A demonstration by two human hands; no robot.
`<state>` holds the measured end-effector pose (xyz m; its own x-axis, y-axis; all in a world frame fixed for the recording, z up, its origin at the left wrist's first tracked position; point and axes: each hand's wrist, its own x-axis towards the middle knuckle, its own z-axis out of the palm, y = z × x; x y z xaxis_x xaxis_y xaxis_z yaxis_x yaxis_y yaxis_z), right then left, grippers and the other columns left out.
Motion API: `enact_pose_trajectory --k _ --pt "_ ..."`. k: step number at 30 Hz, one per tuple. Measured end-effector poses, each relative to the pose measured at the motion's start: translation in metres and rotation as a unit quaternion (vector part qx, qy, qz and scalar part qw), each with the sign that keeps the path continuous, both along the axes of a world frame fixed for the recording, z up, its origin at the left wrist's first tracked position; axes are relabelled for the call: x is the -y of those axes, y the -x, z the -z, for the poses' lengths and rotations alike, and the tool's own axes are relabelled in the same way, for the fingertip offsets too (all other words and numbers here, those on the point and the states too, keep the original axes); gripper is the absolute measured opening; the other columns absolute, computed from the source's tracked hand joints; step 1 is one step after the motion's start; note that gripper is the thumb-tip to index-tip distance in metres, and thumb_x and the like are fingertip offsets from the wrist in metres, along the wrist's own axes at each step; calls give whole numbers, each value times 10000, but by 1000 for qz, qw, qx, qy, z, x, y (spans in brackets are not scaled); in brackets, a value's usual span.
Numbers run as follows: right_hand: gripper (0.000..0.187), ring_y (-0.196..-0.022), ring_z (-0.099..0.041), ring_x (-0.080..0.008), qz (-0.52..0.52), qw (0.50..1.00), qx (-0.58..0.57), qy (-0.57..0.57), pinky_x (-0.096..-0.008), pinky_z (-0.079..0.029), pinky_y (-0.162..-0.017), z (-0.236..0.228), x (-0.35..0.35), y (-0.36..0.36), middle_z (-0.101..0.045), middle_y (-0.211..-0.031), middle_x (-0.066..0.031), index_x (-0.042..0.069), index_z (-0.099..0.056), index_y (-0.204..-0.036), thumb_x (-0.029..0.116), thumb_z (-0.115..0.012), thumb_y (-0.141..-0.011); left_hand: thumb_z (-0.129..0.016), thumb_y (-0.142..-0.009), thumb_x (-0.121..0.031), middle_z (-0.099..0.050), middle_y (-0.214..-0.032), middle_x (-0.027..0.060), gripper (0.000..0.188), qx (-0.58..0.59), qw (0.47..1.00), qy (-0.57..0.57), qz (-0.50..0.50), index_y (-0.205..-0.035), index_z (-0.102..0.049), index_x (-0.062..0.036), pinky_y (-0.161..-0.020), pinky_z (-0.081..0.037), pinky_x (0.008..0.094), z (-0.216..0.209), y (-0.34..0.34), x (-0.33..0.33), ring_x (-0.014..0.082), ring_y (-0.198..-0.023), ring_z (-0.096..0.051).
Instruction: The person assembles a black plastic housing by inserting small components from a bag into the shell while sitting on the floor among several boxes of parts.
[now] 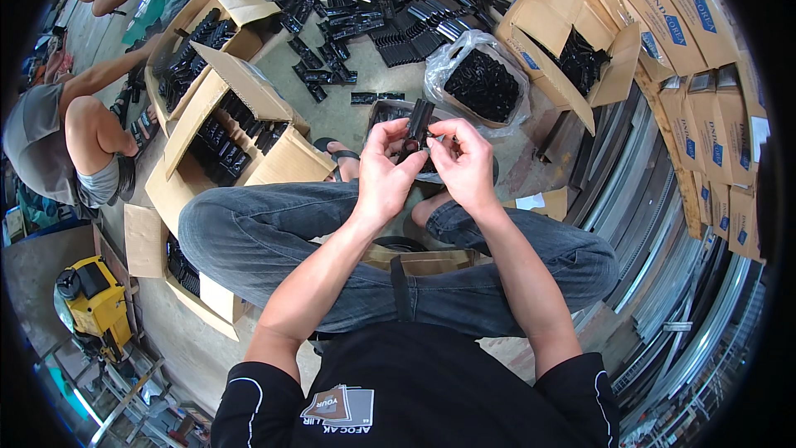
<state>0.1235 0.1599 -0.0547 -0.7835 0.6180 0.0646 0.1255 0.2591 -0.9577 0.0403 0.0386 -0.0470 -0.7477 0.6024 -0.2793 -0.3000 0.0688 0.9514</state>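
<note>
Between my knees, a glossy black profile part (420,120) is held upright in both hands. My left hand (386,168) has its fingers closed round the lower left side of the part, thumb toward its base. On the other side my right hand (464,162) pinches at the part's lower end; any small piece between those fingertips is too small to make out. Just below and behind the hands stands a shallow container (385,112), mostly hidden by them. Past it, a clear plastic bag (516,83) holds many small black pieces.
Many black parts (348,12) lie heaped on the floor ahead. Open cardboard boxes (286,162) of black parts stand at left, another box (543,25) at far right. Long metal profiles (655,315) lie at right. A co-worker (50,141) sits at left, near a yellow machine (95,307).
</note>
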Motion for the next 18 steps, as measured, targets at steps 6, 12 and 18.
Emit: enact_pose_trajectory --k 6,12,18 --pt "179 -686 -544 -61 43 996 -42 67 -233 -450 -583 9 3 4 -666 -879 -39 -6 -656 -994 -55 -706 -830 -726 -827 17 -594 -1188 110 507 2 1000 -11 -11 -1280 -498 25 -903 -509 287 0 -1 -1 138 -1023 -589" --pt "183 -697 -549 -69 27 998 -31 55 -229 -453 -599 5 1 2 -666 -900 -46 -10 -658 -1002 -52 -709 -832 -729 -833 22 -581 -1214 119 515 4 1000 -5 -3 -1292 -497 16 -937 -499 292 2 0 0 145 -1062 -589" --pt "170 -670 -554 -92 20 1000 -20 -9 -239 -461 -602 -5 2 2 -665 -901 -60 -17 -659 -1002 -40 -709 -841 -718 -838 26 -570 -1233 120 518 11 1000 -11 -1 -1305 -495 11 -940 -496 289 1 0 1 145 -1069 -586"
